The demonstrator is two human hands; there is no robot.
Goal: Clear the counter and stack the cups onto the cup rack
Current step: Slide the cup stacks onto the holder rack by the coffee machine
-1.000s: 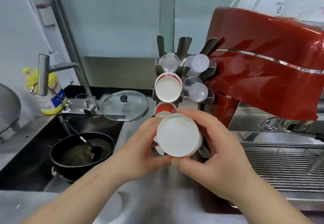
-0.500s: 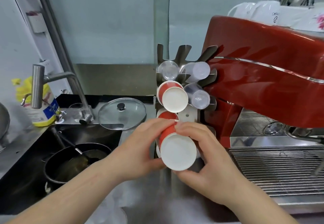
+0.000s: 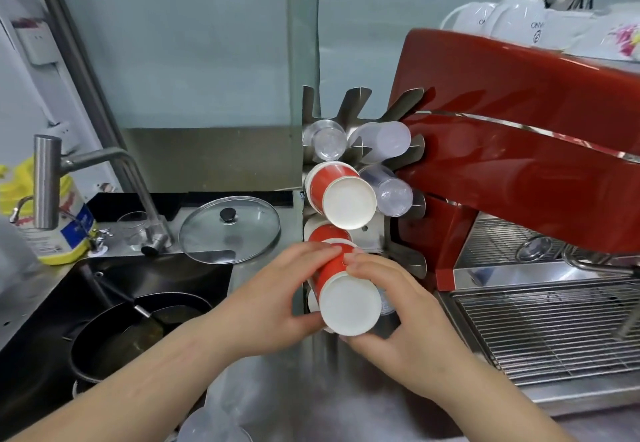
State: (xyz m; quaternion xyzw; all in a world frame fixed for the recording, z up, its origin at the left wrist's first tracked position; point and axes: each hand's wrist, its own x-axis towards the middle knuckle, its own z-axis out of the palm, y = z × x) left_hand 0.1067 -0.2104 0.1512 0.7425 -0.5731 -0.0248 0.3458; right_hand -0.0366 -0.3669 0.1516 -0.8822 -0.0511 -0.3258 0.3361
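Observation:
A steel cup rack (image 3: 408, 261) stands on the counter between the sink and the red machine. A stack of red paper cups (image 3: 346, 299), white base toward me, lies in its lower left slot. My left hand (image 3: 273, 296) grips the stack from the left. My right hand (image 3: 398, 317) grips it from the right and below. Above it sit another red cup stack (image 3: 341, 197) and a third red stack (image 3: 327, 233) partly hidden behind my fingers. Clear plastic cups (image 3: 327, 140) and frosted ones (image 3: 384, 138) fill the upper slots, with clear cups (image 3: 393, 194) at middle right.
A red espresso machine (image 3: 519, 150) with a grid drip tray (image 3: 547, 330) crowds the rack's right. Left are a sink holding a dark pan (image 3: 117, 334), a tap (image 3: 52, 171), a glass lid (image 3: 230, 228), a small glass (image 3: 133, 230) and a yellow-capped bottle (image 3: 52, 220). Clear cups (image 3: 214, 421) stand at the bottom edge.
Both hands have pushed the red cup stack farther into the lower rack slot, tilting its base down toward me. The camera view has shifted slightly.

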